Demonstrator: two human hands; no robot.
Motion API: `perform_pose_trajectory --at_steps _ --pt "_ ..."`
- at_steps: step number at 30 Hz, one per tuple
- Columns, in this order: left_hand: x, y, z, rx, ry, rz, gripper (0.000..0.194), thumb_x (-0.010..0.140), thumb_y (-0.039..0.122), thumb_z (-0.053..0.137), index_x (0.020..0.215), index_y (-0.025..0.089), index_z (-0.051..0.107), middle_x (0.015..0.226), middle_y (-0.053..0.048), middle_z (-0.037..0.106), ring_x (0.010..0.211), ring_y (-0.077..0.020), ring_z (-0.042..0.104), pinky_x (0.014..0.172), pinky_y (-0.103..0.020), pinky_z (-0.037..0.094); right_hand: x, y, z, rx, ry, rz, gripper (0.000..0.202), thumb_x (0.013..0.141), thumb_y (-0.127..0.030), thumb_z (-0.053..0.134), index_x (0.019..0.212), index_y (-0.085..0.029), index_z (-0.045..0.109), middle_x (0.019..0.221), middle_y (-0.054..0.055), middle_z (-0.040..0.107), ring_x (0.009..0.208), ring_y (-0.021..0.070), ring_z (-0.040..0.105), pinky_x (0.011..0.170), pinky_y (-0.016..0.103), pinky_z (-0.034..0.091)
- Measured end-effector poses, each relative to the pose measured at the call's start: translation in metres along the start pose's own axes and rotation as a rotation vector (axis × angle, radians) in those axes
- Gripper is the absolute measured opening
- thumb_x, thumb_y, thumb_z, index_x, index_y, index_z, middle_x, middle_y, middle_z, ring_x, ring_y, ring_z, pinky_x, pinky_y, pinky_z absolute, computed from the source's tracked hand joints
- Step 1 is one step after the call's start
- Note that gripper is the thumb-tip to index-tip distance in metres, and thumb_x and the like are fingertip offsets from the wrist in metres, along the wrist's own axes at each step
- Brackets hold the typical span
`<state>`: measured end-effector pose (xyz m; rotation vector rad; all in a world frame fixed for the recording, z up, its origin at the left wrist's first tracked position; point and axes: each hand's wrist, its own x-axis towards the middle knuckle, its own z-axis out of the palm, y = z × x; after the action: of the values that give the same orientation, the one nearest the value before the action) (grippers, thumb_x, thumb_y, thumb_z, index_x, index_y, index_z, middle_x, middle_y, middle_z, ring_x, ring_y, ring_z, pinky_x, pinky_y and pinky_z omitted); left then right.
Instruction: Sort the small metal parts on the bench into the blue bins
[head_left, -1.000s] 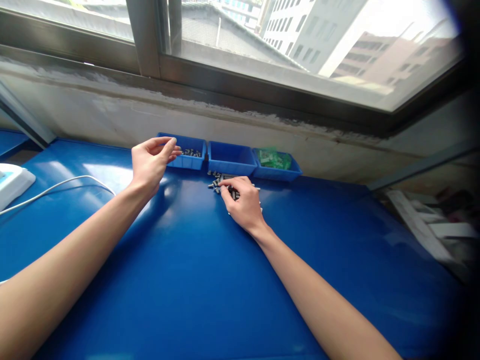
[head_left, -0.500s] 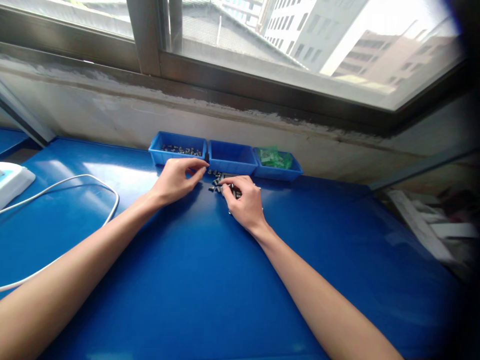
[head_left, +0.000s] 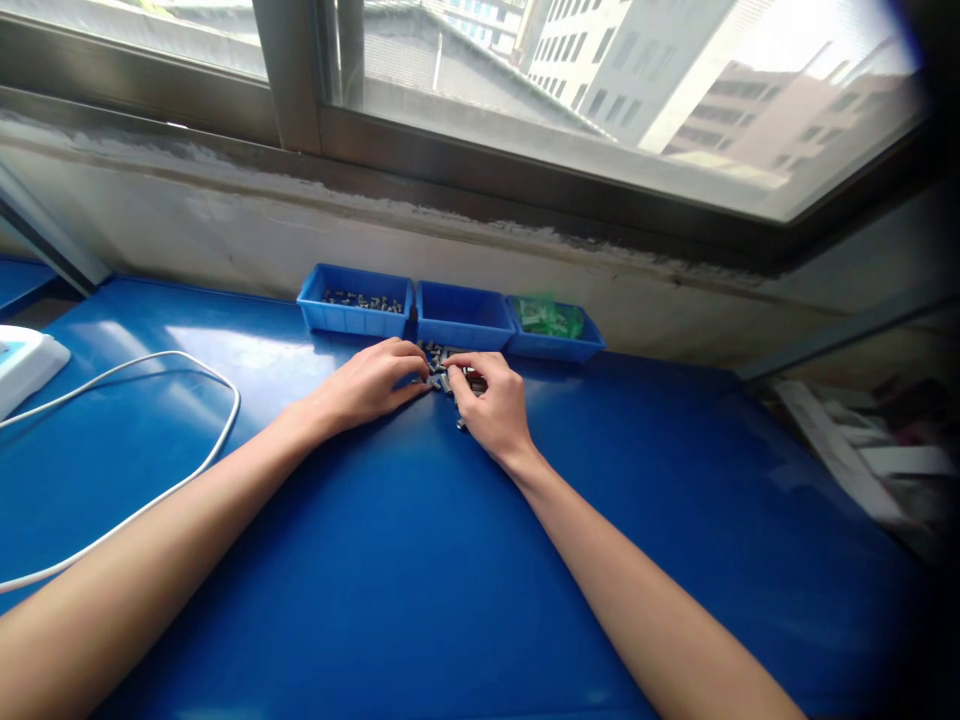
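Several small metal parts [head_left: 433, 352] lie in a loose pile on the blue table, in front of the bins. At the pile's left edge is my left hand [head_left: 379, 380], its thumb and fingertips close together on or beside a small part. My right hand [head_left: 491, 405] covers the right side of the pile, thumb and forefinger pinched; what is between them is too small to tell. Behind, the left blue bin [head_left: 352, 318] contains similar metal parts. The middle blue bin [head_left: 465, 335] shows its bare inside, and the right blue bin [head_left: 559, 348] has green packets [head_left: 551, 318].
A white cable [head_left: 225, 430] loops over the blue table [head_left: 420, 580] at the left, near a white device [head_left: 30, 365]. Behind the bins rises a wall with a window [head_left: 480, 165]. Blurred items lie beyond the table's right edge.
My left hand has moved from the front of the left bin down and slightly right to the pile. My right hand has barely shifted and stays over the parts.
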<state>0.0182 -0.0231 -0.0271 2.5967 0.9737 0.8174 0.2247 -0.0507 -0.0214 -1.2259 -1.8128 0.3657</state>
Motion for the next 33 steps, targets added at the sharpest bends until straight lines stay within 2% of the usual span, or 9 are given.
perform_pose_trajectory --at_steps 4,8,11,14,19,22,24,28,33 --pt "0.000 0.001 -0.003 -0.036 0.075 -0.073 0.020 0.095 0.030 0.058 0.104 0.020 0.073 0.106 -0.009 0.071 0.095 -0.0223 0.068 0.087 -0.034 0.053 0.000 0.000 0.000 -0.006 0.000 -0.001 0.014 0.089 -0.020 0.061 0.089 -0.023 0.075 0.094 0.005 0.077 0.096 0.0239 0.068 0.089 0.039 0.055" --pt "0.003 0.004 -0.007 -0.177 0.249 -0.178 0.016 0.090 0.029 0.064 0.094 0.017 0.074 0.096 -0.007 0.073 0.078 -0.0175 0.068 0.075 -0.029 0.055 0.000 -0.002 -0.001 -0.007 -0.005 -0.005 0.015 0.090 -0.020 0.061 0.088 -0.023 0.075 0.094 0.005 0.077 0.095 0.0233 0.068 0.089 0.038 0.055" --pt "0.005 0.006 -0.009 -0.346 0.362 -0.290 0.022 0.083 0.033 0.072 0.094 0.015 0.075 0.095 -0.008 0.076 0.079 -0.0184 0.071 0.077 -0.029 0.057 0.000 -0.002 -0.001 -0.007 -0.005 -0.002 0.015 0.089 -0.021 0.061 0.087 -0.023 0.075 0.093 0.004 0.077 0.094 0.0231 0.068 0.089 0.038 0.055" --pt "0.008 0.008 -0.010 -0.470 0.397 -0.385 0.031 0.081 0.040 0.076 0.097 0.014 0.077 0.095 -0.009 0.078 0.083 -0.0201 0.072 0.081 -0.030 0.058 0.000 -0.001 0.000 -0.006 -0.007 -0.005 0.015 0.089 -0.021 0.061 0.088 -0.024 0.075 0.094 0.004 0.077 0.095 0.0233 0.067 0.089 0.038 0.054" --pt "0.009 0.007 -0.014 -0.558 0.424 -0.465 0.042 0.081 0.053 0.075 0.090 0.013 0.076 0.078 -0.007 0.076 0.069 -0.0172 0.068 0.064 -0.025 0.053 0.000 0.001 0.000 -0.006 -0.011 -0.014 0.014 0.089 -0.020 0.062 0.089 -0.024 0.075 0.094 0.004 0.077 0.096 0.0233 0.068 0.089 0.038 0.054" --pt "0.009 0.006 -0.016 -0.608 0.470 -0.503 0.045 0.076 0.054 0.079 0.095 0.014 0.076 0.074 -0.006 0.074 0.066 -0.0166 0.068 0.064 -0.025 0.053 0.000 0.001 0.000 -0.011 -0.014 -0.014 0.014 0.089 -0.020 0.062 0.089 -0.024 0.075 0.094 0.004 0.077 0.096 0.0234 0.068 0.089 0.038 0.054" --pt "0.009 0.005 -0.017 -0.643 0.547 -0.533 0.044 0.072 0.051 0.084 0.096 0.015 0.074 0.073 -0.005 0.074 0.066 -0.0169 0.069 0.065 -0.026 0.055 0.000 0.001 0.000 -0.014 -0.015 -0.018 0.014 0.089 -0.020 0.062 0.089 -0.023 0.075 0.094 0.004 0.077 0.096 0.0232 0.068 0.089 0.038 0.054" --pt "0.009 0.001 -0.021 -0.738 0.782 -0.605 0.038 0.069 0.040 0.088 0.090 0.016 0.069 0.075 -0.004 0.074 0.073 -0.0174 0.072 0.071 -0.027 0.057 -0.001 0.001 0.000 -0.011 -0.016 -0.022 0.014 0.088 -0.019 0.062 0.089 -0.023 0.076 0.094 0.004 0.078 0.097 0.0230 0.068 0.089 0.038 0.054" --pt "0.011 -0.006 -0.025 -0.929 0.999 -0.661 0.031 0.075 0.029 0.084 0.094 0.016 0.063 0.078 -0.004 0.074 0.078 -0.0165 0.075 0.081 -0.030 0.061 -0.001 0.001 0.000 -0.015 -0.022 -0.016 0.015 0.088 -0.019 0.062 0.088 -0.024 0.076 0.094 0.003 0.078 0.097 0.0232 0.068 0.090 0.039 0.054"
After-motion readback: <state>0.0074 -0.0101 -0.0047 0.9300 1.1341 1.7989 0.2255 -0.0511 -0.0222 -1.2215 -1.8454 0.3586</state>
